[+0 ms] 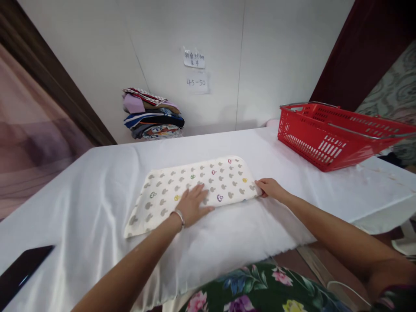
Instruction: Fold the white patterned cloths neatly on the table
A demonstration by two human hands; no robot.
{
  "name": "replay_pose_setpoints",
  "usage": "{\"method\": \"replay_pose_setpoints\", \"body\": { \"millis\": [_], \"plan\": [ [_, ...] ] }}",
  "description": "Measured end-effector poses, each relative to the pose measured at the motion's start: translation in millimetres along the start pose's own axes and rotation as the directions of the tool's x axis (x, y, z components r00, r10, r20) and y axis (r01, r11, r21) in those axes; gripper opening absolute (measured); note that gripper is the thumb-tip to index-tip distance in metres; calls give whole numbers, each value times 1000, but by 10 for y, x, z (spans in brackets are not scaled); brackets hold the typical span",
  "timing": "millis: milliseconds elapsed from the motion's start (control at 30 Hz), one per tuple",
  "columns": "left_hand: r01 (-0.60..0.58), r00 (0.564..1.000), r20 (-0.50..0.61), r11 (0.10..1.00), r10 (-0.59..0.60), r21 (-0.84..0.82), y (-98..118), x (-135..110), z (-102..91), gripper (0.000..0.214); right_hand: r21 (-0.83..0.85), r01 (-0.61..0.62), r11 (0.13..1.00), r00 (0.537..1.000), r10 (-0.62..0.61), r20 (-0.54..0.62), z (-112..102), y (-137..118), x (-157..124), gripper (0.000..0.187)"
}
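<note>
A folded cream cloth [182, 186] printed with small grey and coloured mushrooms lies flat in the middle of the white-covered table [97, 182]. My left hand [194, 203], a bracelet on its wrist, lies flat on the cloth's near edge with its fingers spread. My right hand [269, 188] pinches the cloth's right near corner, fingers closed on the fabric.
A red plastic basket [328, 132] with metal handles stands at the table's right rear. A stack of folded clothes [152, 115] sits against the white wall at the back. A dark phone [22, 268] lies at the near left edge. Paper notes [195, 69] hang on the wall.
</note>
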State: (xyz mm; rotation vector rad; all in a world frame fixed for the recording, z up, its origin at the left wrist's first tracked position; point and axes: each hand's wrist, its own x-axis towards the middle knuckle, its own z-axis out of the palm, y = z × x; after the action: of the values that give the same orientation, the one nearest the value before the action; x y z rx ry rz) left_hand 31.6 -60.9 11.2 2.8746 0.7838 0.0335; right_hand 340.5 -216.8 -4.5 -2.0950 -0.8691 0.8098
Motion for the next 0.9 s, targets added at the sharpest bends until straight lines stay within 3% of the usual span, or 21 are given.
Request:
{"method": "replay_pose_setpoints", "body": {
  "millis": [133, 300, 567, 800, 900],
  "plan": [
    [-104, 993, -53, 992, 107, 68, 130, -175, 131, 65, -177, -52, 983, 997, 60, 39, 20, -116, 28, 31],
    [-85, 977, -183, 989, 106, 124, 82, -163, 257, 54, -438, 80, 896, 978, -156, -140, 16, -150, 110, 35],
    [-72, 948, -301, 991, 104, 113, 166, -115, 315, 48, -457, 116, 882, 950, -233, -209, 104, -275, 299, 18],
    [-86, 921, -372, 991, 117, 97, 158, -128, 363, 44, -495, 57, 867, 952, -196, -234, 158, -316, 435, 24],
    [-89, 915, -386, 992, 117, 91, 147, -133, 364, 43, -512, 76, 856, 936, -239, -260, 186, -320, 461, 20]
  ]
}}
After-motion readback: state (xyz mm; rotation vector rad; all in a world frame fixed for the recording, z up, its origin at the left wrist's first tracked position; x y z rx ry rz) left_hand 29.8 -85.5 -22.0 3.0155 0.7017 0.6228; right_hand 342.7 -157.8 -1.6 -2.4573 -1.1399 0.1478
